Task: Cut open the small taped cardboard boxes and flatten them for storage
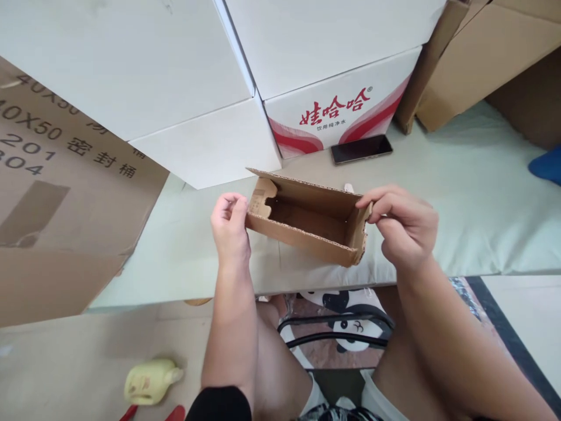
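Observation:
A narrow brown cardboard box (307,240) with an open top is held between my hands above the pale green padded surface (464,204). Its inside shows no contents. My left hand (231,225) grips the box's left end, thumb and curled fingers pressed together at the corner. At the right end, my right hand (401,225) pinches the cardboard edge, with the index fingertip at the inner back corner. A notched flap (262,199) is folded in at the left end.
White boxes (214,140) are stacked behind, one with red print (337,111). A black phone (362,149) lies before them. Large cartons (65,175) stand left and right (486,58). A yellow bottle (150,381) lies on the floor at lower left.

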Action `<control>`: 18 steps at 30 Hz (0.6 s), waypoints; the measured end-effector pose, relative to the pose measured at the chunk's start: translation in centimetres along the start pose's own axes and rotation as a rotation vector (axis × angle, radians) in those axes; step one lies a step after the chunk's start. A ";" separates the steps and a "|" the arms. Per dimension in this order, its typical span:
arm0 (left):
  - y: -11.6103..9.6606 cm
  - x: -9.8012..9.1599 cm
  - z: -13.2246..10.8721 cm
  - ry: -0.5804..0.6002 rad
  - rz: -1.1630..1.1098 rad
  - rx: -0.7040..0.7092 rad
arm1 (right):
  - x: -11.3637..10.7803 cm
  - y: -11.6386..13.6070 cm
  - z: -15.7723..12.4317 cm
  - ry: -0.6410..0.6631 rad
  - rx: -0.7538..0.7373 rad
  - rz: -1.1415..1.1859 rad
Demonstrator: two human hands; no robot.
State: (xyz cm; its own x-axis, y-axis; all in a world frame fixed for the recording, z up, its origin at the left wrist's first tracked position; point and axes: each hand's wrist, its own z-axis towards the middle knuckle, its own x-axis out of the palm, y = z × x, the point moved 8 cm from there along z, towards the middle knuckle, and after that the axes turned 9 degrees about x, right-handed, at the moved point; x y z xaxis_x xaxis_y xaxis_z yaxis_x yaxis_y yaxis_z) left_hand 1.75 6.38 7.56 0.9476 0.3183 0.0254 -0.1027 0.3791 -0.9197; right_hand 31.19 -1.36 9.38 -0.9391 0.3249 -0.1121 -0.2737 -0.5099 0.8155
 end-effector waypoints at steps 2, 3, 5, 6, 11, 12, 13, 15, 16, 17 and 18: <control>0.5 -0.4 -0.6 -0.027 -0.114 -0.042 | 0.0 -0.4 -0.5 0.027 -0.003 -0.028; 0.6 -0.4 -0.8 -0.029 -0.169 -0.040 | 0.1 -0.6 -0.7 0.043 -0.007 -0.040; 0.4 -0.4 -1.1 0.003 -0.262 -0.008 | 0.3 -1.2 -1.2 0.056 -0.016 -0.049; 0.3 -0.3 -1.2 0.037 -0.293 0.011 | 0.5 -1.4 -1.4 0.051 -0.014 -0.046; 0.0 -0.3 -1.5 0.226 -0.349 0.064 | 2.8 -1.7 -1.5 0.095 0.000 -0.184; 0.0 -0.4 -1.4 0.234 -0.347 0.074 | 3.4 -1.7 -1.4 0.126 0.004 -0.234; 0.2 -0.5 -1.4 0.229 -0.340 0.082 | 3.8 -1.8 -1.3 0.158 0.005 -0.268; 0.5 -0.7 -1.3 0.198 -0.316 0.098 | 4.2 -2.1 -1.3 0.205 0.003 -0.271; 0.8 -0.7 -1.2 0.184 -0.302 0.107 | 4.1 -2.3 -1.4 0.215 0.009 -0.247; 1.0 -0.7 -1.2 0.176 -0.289 0.116 | 4.1 -2.7 -1.5 0.222 0.026 -0.222; 1.3 -0.6 -1.2 0.169 -0.274 0.127 | 4.0 -3.2 -1.7 0.222 0.044 -0.197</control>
State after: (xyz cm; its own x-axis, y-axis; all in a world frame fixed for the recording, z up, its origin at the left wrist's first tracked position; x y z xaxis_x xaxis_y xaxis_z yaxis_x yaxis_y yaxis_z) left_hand 1.42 5.62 5.91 0.9808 0.0451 0.1899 0.1361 0.5393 -0.8311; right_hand 27.99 0.25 5.34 -0.8927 0.2296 -0.3877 -0.4501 -0.4175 0.7893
